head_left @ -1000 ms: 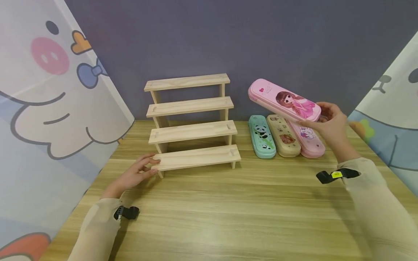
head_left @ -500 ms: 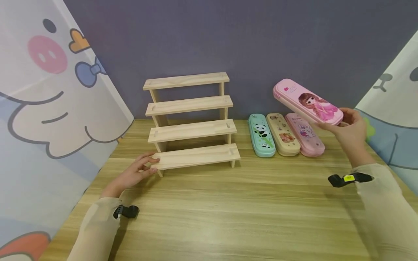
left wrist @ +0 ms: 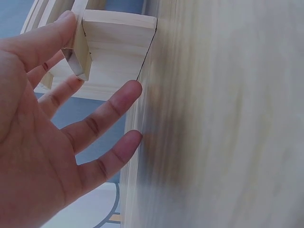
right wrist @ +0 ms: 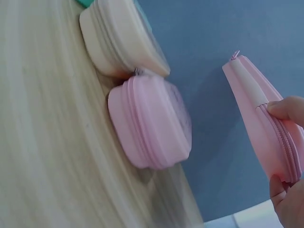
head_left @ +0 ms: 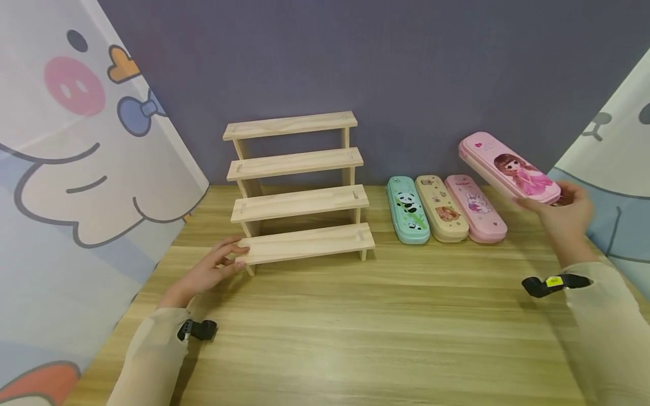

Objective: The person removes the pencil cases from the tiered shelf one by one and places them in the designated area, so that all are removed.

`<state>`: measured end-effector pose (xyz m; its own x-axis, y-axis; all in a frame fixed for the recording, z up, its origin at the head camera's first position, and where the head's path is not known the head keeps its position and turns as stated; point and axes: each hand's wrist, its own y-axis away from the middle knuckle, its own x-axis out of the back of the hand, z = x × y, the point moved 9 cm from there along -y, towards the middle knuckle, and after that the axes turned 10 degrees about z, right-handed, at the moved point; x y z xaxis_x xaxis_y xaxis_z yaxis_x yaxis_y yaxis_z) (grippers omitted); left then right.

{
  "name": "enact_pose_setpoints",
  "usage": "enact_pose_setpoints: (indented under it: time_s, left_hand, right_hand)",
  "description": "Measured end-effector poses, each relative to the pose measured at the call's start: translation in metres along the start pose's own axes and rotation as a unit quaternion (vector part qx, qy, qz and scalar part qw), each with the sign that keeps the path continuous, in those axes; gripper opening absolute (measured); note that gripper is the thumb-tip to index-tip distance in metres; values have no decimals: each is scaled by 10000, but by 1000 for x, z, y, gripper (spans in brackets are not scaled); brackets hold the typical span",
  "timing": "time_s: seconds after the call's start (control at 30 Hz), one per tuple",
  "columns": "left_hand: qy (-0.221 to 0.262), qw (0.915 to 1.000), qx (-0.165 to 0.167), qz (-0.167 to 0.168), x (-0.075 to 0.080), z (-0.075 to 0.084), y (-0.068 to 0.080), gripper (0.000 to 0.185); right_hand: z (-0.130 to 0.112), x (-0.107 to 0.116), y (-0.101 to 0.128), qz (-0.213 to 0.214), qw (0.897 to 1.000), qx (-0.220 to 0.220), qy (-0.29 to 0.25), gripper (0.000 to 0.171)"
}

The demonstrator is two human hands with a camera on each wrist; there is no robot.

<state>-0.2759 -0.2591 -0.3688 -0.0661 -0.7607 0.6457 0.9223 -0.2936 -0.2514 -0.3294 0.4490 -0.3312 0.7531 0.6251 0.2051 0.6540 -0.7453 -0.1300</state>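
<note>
My right hand [head_left: 567, 217] grips a pink pencil case [head_left: 513, 169] by its near end, in the air at the right. Its lid bears a long-haired doll in a pink dress; the right wrist view shows its zipped side [right wrist: 259, 114] between thumb and fingers. On the left, my left hand [head_left: 210, 268] holds the end of the lowest step of a wooden stepped display stand [head_left: 304, 243], thumb at one edge and a finger at the other. In the left wrist view its other fingers [left wrist: 109, 111] are spread below the board [left wrist: 78, 52].
Three pencil cases lie side by side right of the stand: a turquoise panda one [head_left: 408, 211], a cream one [head_left: 442, 208] and a pink rabbit one [head_left: 476, 208]. They rest on the wooden table [head_left: 355, 327]. A dark grey wall [head_left: 406, 67] stands behind.
My right hand has carried the pink doll pencil case to the right and a little lower, off from over the lying cases. The left hand stays at the stand.
</note>
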Motion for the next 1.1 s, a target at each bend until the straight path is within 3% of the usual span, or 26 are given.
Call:
enact_pose_setpoints:
  time_s: [0.37, 0.6, 0.77, 0.93, 1.0, 1.1]
  left_hand:
    - [-101, 9999, 4, -51, 0, -1, -1, 33]
    - [-66, 9999, 116, -48, 1, 0, 0, 33]
    - [-31, 9999, 115, -49, 0, 1, 1, 33]
    - [-53, 9999, 106, -61, 1, 0, 2, 33]
    - [-83, 9999, 116, -56, 1, -1, 2, 33]
    - [-106, 9999, 95, -56, 2, -1, 1, 33]
  right_hand:
    - [22, 13, -7, 154, 9986, -322, 384, 56]
    - [40, 18, -9, 173, 9959, -795, 395, 59]
    - [50, 18, -12, 186, 9954, -840, 427, 61]
    - [60, 16, -10, 92, 9909, -834, 1051, 64]
    - [64, 14, -9, 14, 9873, -893, 1311, 73]
    - [69, 12, -8, -38, 9853, -1079, 1322, 81]
